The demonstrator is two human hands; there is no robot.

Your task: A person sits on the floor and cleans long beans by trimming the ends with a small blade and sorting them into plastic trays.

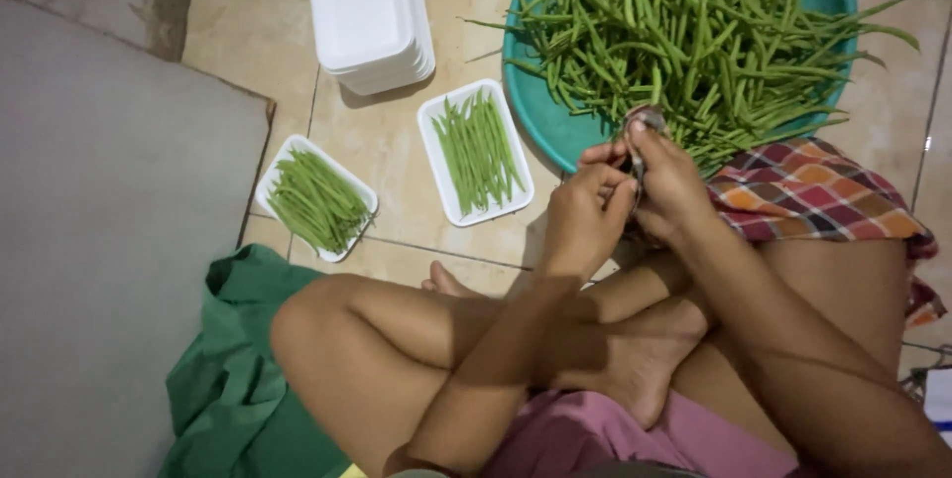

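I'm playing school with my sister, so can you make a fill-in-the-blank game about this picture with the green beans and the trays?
1. The big pile of green beans lies in a round ____ basin.
2. On the floor, ____ white trays hold beans.
3. The stack of empty trays is ____ in colour.
4. The left hand and right hand are held close ____.

Missing words: teal; two; white; together
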